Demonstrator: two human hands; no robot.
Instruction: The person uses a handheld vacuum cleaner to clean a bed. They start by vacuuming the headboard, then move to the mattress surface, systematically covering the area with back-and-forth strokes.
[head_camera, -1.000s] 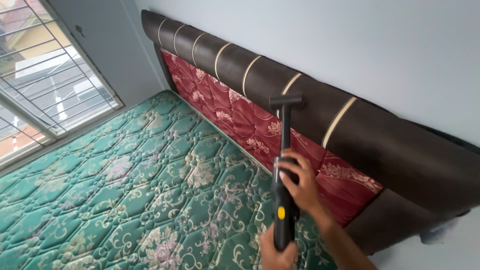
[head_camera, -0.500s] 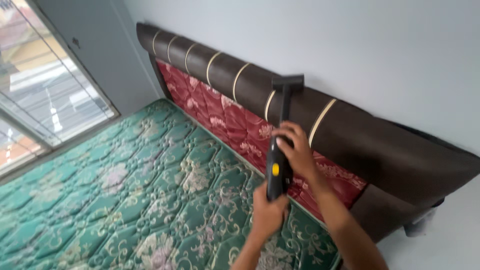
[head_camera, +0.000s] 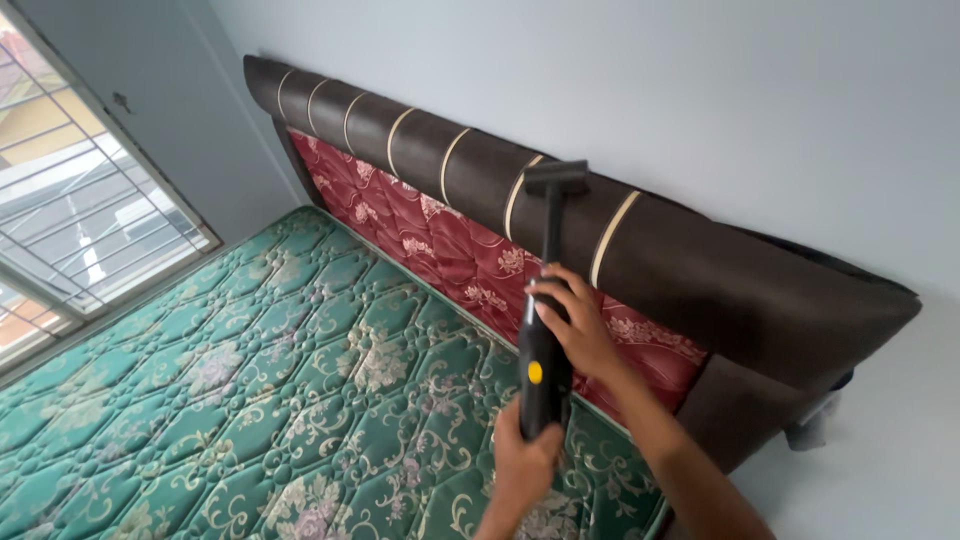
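— What have the hands got hold of?

— One tool between them, a black handheld cleaner (head_camera: 541, 370) with a round yellow button on its body. The right hand (head_camera: 572, 325) is wrapped around the upper part of the body, fingers curled over the front where the thin tube begins. The left hand (head_camera: 524, 455) is closed around the bottom end, gripping it from below.

— And where is the tool pointing?

— Up and away from the person, nearly upright, over the edge of the bed. Its flat black nozzle (head_camera: 556, 177) sits crosswise at the tip and rests against the top of the dark brown headboard (head_camera: 700, 275), between two of the pale gold stripes that run across the padding.

— What is under the hands?

— The green quilted mattress (head_camera: 250, 400), bare, with a pale floral scroll pattern. Behind the tool the lower part of the headboard is a red floral panel (head_camera: 440, 245).

— Anything else around?

— A plain pale wall (head_camera: 700, 90) behind the headboard, and on the left a window with metal bars (head_camera: 70, 220), daylight coming through it.
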